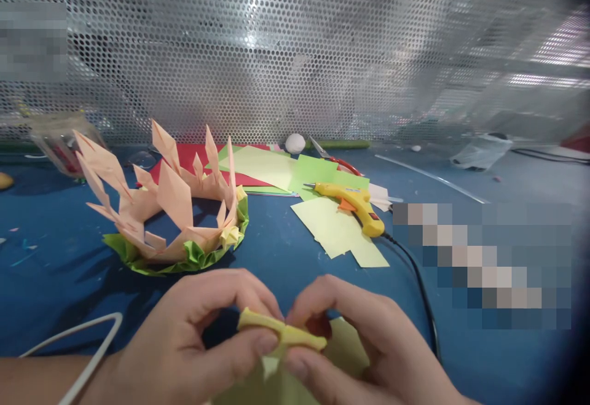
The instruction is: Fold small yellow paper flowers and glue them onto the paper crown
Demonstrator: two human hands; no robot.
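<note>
Both hands meet at the bottom centre of the view. My left hand (198, 337) and my right hand (364, 343) pinch the two ends of a small folded piece of pale yellow paper (281, 331), thumbs and forefingers closed on it. Under them lies a flat pale yellow sheet (343, 346). Beyond the hands a paper lotus ring (173, 214) with peach petals and a green leaf base stands on the blue table (286, 245).
A yellow hot glue gun (357, 205) lies on yellow and green paper sheets (299, 174), its black cord (421, 288) running toward me at right. A red sheet, scissors (329, 156) and a white ball (295, 143) sit by the perforated metal wall. A white cable (87, 331) curves at lower left.
</note>
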